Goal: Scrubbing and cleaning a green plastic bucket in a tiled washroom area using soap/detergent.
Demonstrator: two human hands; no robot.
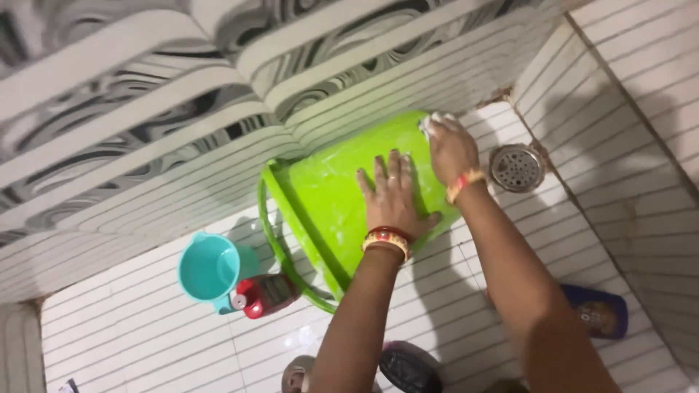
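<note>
Teal mug [210, 268], red bottle [260, 295], floor drain [516, 167]

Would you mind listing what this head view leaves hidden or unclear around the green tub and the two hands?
- Right hand: what it presses on the green tub is hidden by the fingers; only white foam shows.
- Tub inside: turned away from the camera.
- Left hand: the palm's contact is covered by the hand itself.
- Red bottle: too blurred to tell more.
- Blue packet: partly hidden by the right arm.
- Dark sandal: cut off by the bottom edge.

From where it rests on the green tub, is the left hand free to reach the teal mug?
Probably yes. The left hand lies flat on the green tub, holding nothing; the teal mug stands on bare floor to its left, only the tub's rim between.
</note>
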